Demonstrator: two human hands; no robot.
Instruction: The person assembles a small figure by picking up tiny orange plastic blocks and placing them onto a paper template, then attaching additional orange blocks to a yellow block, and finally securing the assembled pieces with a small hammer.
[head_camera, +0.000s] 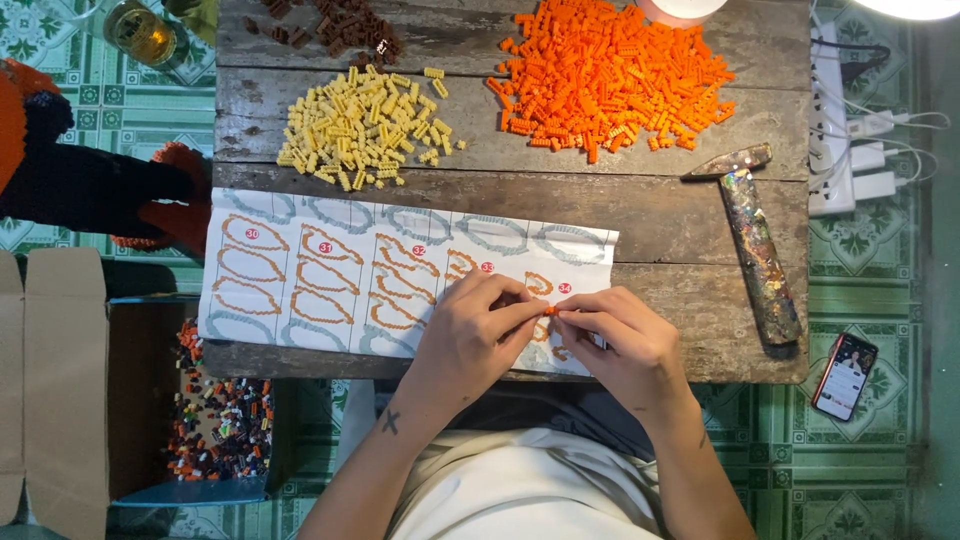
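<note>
Hands meet at the near edge of a worn wooden table (650, 215), over the right end of a paper instruction sheet (300, 215) printed with orange outline shapes. Left hand (470, 335) and right hand (625, 345) face each other, fingertips touching. Fingers of both hands are closed in a pinch on a small orange brick piece (549, 311), held between them just above the sheet. How many pieces are joined there cannot be told; the item is too small.

Beyond the sheet, toward the far side of the table, lies a heap of pale yellow bricks (362, 128). Right of it, well apart, sits a larger heap of orange bricks (612, 75). A smaller scatter of brown bricks (335, 28) lies at the far edge, above the yellow heap.

A paint-spattered hammer (755, 240) lies on the right part of the table, head away from the person, handle running toward the near edge.

Off the table, on the green patterned floor tiles (860, 470), a phone (845, 376) lies face up with its screen lit, near the right corner. To the left, an open cardboard box (55, 390) holds mixed dark, orange and white bricks (220, 415). A white power strip (832, 150) with plugs lies beside the right edge of the table.
</note>
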